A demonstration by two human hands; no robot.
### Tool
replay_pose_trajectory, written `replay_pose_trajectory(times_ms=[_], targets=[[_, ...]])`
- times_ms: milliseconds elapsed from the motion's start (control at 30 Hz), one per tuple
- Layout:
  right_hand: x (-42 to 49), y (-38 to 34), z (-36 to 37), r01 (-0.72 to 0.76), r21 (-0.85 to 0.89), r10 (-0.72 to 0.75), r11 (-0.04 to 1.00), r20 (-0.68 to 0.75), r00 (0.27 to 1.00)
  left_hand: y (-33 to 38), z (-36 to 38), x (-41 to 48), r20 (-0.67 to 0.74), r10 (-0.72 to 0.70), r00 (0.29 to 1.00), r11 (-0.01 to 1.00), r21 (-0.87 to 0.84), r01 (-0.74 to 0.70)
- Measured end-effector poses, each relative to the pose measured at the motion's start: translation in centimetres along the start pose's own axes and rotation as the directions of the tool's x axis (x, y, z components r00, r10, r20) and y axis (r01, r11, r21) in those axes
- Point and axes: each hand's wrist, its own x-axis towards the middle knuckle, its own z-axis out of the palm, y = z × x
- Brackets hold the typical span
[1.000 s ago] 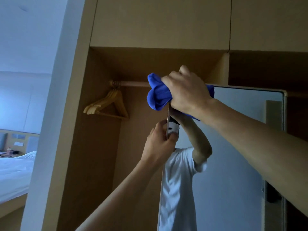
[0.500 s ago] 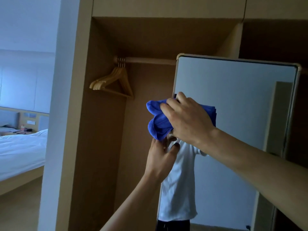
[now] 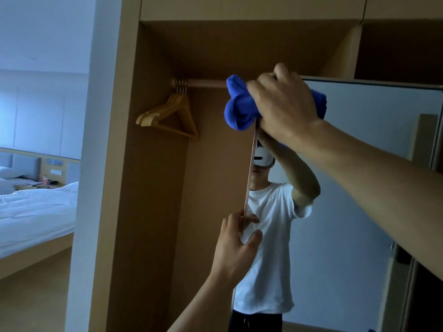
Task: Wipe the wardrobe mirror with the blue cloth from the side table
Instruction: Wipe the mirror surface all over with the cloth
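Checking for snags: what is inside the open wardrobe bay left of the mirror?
A round wooden rail carrying wooden hangers. The bunched blue cloth, gripped by the right hand, and the tall framed mirror hide the rail's right end.

Cloth (image 3: 239, 109) is a loud royal blue, plain, no print. Wardrobe (image 3: 153, 200) is all tan wood-look, hangers (image 3: 173, 116) a yellower wood, rail (image 3: 206, 83) kinda pinkish brown. Mirror (image 3: 359, 152) has a thin coppery edge and reflects pale grey-blue. Tee (image 3: 268, 236) in the reflection is plain white, headset (image 3: 262, 158) white too, trousers (image 3: 254, 322) dark. Bed (image 3: 36, 216) white, wall (image 3: 43, 39) pale blue-white.
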Motion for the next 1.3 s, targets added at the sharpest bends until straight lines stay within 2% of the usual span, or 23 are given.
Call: replay_pose_trajectory(times_ms=[167,367,767,933,1100,1300], targets=[[-0.1,-0.3,0.1,0.019,0.005,-0.019,1.0,0.002,1.0,-0.6,0.2,-0.4,-0.005,0.008,1.0,1.0,-0.011,-0.008],[-6.1,-3.3,1.1,0.129,0.054,-0.134,0.99,0.088,0.987,-1.3,0.0,-0.7,0.007,-0.006,1.0,0.998,-0.06,0.007],[-15.6,-9.8,1.9,0.178,0.192,-0.219,0.965,0.217,0.951,-4.1,0.8,-2.6,0.001,-0.074,0.997,0.993,-0.092,0.074],[-14.1,-8.6,1.2,0.157,0.158,-0.194,0.975,0.257,0.947,-4.2,0.6,-4.6,0.052,-0.113,0.992,0.993,-0.038,0.115],[-10.5,-7.1,0.8,0.076,0.096,-0.096,0.992,0.227,0.969,-5.6,0.7,-5.9,0.109,-0.094,0.99,0.99,-0.093,0.104],[-12.8,-8.4,1.2,0.058,0.158,-0.092,0.986,0.216,0.972,-7.3,0.6,-7.7,0.15,-0.155,0.976,0.981,-0.095,0.17]])
